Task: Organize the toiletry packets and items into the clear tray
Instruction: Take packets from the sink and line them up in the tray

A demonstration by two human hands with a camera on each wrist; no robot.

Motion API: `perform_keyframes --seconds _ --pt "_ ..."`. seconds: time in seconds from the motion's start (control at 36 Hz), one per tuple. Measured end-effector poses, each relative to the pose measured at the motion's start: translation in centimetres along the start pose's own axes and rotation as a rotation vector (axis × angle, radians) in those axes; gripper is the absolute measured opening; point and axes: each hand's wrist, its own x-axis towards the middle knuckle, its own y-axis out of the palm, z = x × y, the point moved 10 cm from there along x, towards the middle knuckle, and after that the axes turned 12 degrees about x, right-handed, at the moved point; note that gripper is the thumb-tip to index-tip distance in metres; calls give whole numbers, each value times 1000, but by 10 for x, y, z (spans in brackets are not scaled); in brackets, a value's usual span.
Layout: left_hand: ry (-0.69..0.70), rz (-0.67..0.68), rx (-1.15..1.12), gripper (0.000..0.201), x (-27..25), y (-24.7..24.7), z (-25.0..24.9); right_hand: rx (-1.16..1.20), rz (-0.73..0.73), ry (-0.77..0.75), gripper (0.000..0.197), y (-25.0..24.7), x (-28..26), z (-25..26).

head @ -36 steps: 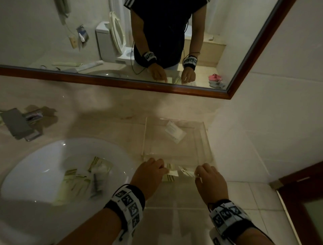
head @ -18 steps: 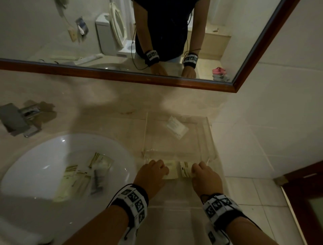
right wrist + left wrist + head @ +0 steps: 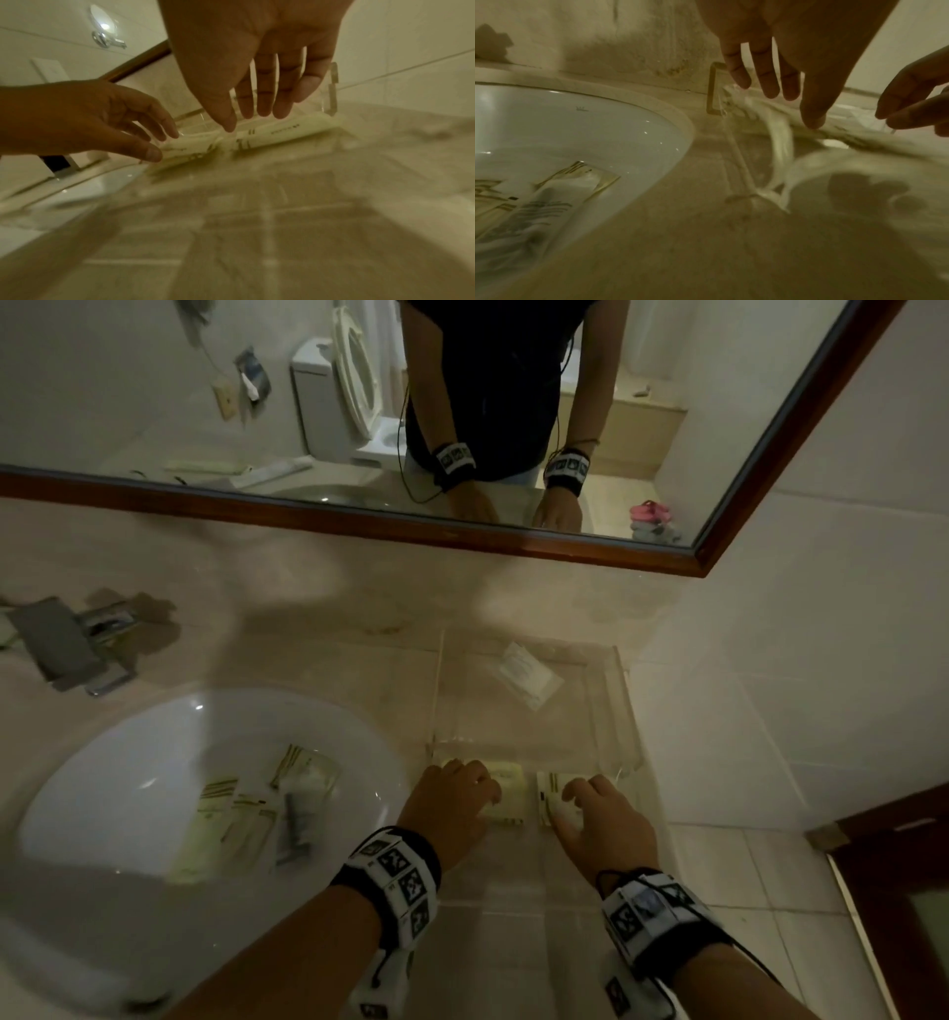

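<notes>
Both packets (image 3: 506,788) lowered beside clear tray (image 3: 624,706); left hand (image 3: 452,801), right hand (image 3: 601,819) spread flat on them; sink (image 3: 128,747) packets remained.

tray (image 3: 624,711) right of sink (image 3: 128,762), pkts (image 3: 506,796) inside
</notes>
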Motion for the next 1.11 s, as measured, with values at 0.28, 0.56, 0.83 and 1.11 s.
perform_keyframes --seconds 0.28,0.56,0.83,1.11 --pt "-159 -106 -156 29 -50 -38 56 131 9 -87 23 -11 -8 74" --pt "-407 70 -127 31 -130 -29 163 150 191 -232 18 46 -5 188" --pt "-597 266 -104 35 -204 0 240 56 368 -266 22 108 -2 264" --pt "-673 610 -145 45 -230 60 294 -37 544 -72 27 178 19 276"
